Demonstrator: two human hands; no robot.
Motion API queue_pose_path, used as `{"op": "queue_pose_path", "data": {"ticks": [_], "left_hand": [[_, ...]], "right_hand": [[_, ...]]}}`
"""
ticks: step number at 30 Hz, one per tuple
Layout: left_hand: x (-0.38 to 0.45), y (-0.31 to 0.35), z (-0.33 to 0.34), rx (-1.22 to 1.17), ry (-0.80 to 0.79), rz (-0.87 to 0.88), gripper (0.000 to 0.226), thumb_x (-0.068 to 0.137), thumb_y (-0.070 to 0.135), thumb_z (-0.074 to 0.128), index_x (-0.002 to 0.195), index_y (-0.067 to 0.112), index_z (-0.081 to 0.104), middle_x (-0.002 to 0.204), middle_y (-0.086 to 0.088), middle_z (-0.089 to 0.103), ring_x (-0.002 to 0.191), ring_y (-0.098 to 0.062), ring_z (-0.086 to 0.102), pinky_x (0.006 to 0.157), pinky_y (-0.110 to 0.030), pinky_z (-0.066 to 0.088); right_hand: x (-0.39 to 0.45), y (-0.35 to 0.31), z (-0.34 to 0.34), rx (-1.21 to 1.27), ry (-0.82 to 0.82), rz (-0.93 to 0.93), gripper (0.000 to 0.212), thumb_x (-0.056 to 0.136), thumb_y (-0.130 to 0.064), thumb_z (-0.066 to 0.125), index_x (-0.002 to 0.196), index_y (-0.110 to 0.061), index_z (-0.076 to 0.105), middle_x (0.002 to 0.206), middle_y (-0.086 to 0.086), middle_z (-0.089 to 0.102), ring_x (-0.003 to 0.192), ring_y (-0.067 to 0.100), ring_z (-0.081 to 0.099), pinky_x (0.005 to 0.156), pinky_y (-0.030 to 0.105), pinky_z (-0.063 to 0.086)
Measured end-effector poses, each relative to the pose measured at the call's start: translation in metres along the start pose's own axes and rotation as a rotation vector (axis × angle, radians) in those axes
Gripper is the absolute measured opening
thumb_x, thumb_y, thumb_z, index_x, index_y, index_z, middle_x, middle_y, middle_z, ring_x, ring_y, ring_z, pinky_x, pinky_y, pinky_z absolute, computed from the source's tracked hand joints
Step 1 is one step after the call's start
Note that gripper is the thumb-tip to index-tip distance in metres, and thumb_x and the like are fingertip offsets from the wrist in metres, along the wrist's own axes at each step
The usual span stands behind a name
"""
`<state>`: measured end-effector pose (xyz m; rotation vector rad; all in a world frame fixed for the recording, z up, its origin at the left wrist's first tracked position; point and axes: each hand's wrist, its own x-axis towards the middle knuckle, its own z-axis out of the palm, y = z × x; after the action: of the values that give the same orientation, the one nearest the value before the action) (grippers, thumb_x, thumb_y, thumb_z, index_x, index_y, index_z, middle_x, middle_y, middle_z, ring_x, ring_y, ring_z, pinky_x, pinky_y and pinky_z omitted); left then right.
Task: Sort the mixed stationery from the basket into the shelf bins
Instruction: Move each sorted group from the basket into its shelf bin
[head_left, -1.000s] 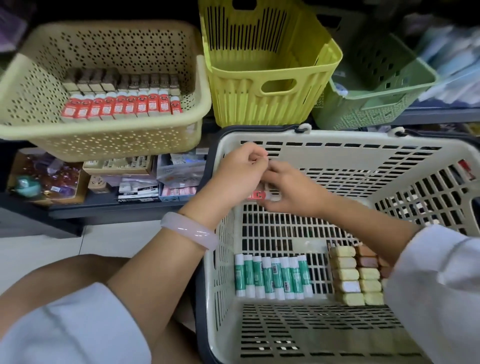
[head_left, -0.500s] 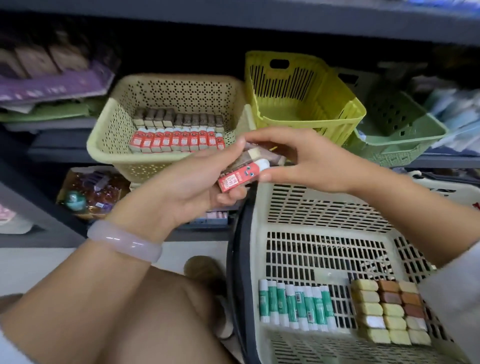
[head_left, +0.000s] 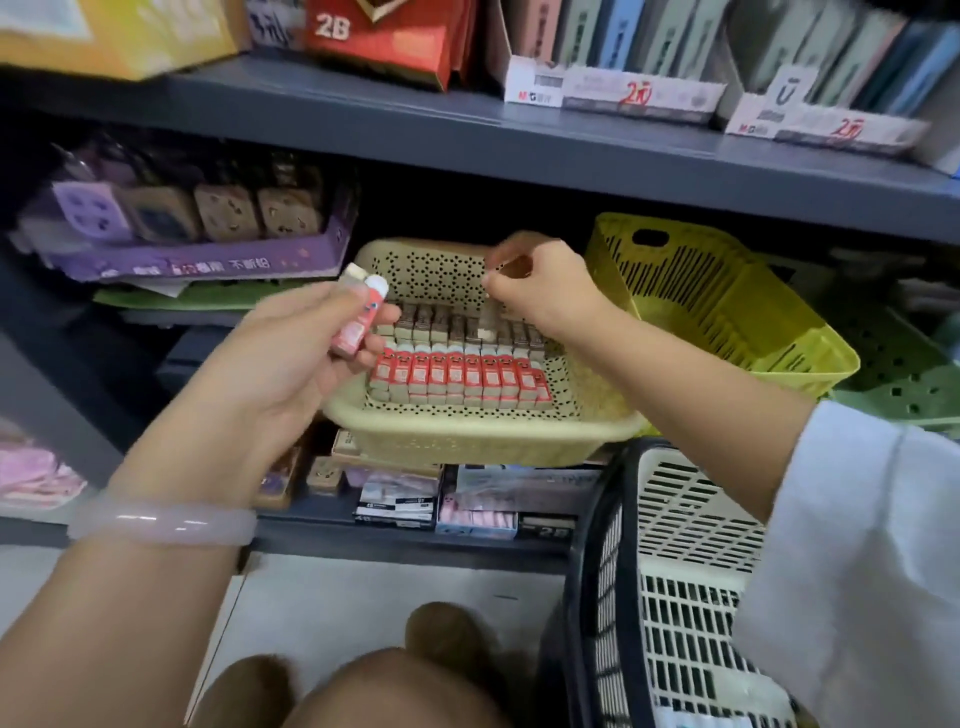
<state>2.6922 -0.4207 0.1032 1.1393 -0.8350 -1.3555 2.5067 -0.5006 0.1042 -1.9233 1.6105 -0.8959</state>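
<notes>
I get soft, even light from overhead — dim under the shelf, no glare. Motion blur smears my feed throughout, and wide-angle bending bows the edges.

Perforated matt plastic cream bin; slotted plastic basket; glossy smooth pink bangle; matt grey metal shelf.

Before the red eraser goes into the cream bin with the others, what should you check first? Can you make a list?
1. Left hand grips the red eraser: ok.
2. Cream bin holds a matching red row: ok.
3. Free space at the row's right end: ok.
4. Right hand out of the way: not ok, it is over the brown row.
5. Right hand holding something: cannot tell, blurred.
</notes>
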Motion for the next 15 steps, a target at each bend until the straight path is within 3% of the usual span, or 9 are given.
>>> {"op": "queue_pose_path", "data": {"ticks": [3,6,9,11,15], "left_hand": [[0.011,0.003,-0.013,0.045,0.085,0.095,0.016,0.094,0.012,0.05,0.084,0.011,0.063,0.074,-0.001,0.071,0.046,-0.002,0.054,0.045,-0.012,0.044],[0.014,0.001,-0.013,0.007,0.095,0.072,0.014,0.093,0.011,0.051,0.086,0.01,0.063,0.075,-0.003,0.07,0.046,-0.003,0.054,0.045,-0.013,0.045],[0.015,-0.003,-0.008,0.013,0.069,0.043,0.013,0.093,0.01,0.05,0.087,0.01,0.062,0.077,-0.004,0.067,0.045,-0.003,0.054,0.045,-0.013,0.046],[0.016,-0.003,-0.007,0.045,0.045,0.047,0.012,0.093,0.009,0.051,0.089,0.01,0.062,0.08,-0.005,0.068,0.046,-0.003,0.055,0.046,-0.013,0.047],[0.016,-0.002,-0.009,0.08,0.029,0.064,0.009,0.092,0.011,0.053,0.09,0.011,0.062,0.084,-0.005,0.07,0.05,-0.004,0.058,0.049,-0.014,0.048]], "right_hand": [[0.029,0.009,0.02,-0.129,-0.067,0.212,0.027,0.086,-0.024,0.061,0.108,-0.009,0.062,0.09,0.001,0.064,0.084,0.016,0.06,0.075,0.025,0.049],[0.042,0.018,0.033,-0.199,-0.169,0.342,0.037,0.092,-0.026,0.053,0.123,-0.005,0.055,0.121,0.014,0.06,0.113,0.028,0.055,0.098,0.036,0.044],[0.043,0.024,0.046,-0.232,-0.212,0.364,0.03,0.09,-0.029,0.056,0.111,-0.008,0.061,0.115,0.012,0.063,0.107,0.026,0.06,0.079,0.029,0.052],[0.041,0.026,0.054,-0.302,-0.239,0.326,0.023,0.089,-0.034,0.057,0.093,-0.012,0.063,0.095,0.008,0.064,0.087,0.022,0.061,0.058,0.022,0.045],[0.037,0.025,0.057,-0.306,-0.26,0.262,0.028,0.091,-0.037,0.052,0.086,-0.01,0.06,0.073,0.004,0.055,0.072,0.019,0.051,0.058,0.026,0.038]]}}
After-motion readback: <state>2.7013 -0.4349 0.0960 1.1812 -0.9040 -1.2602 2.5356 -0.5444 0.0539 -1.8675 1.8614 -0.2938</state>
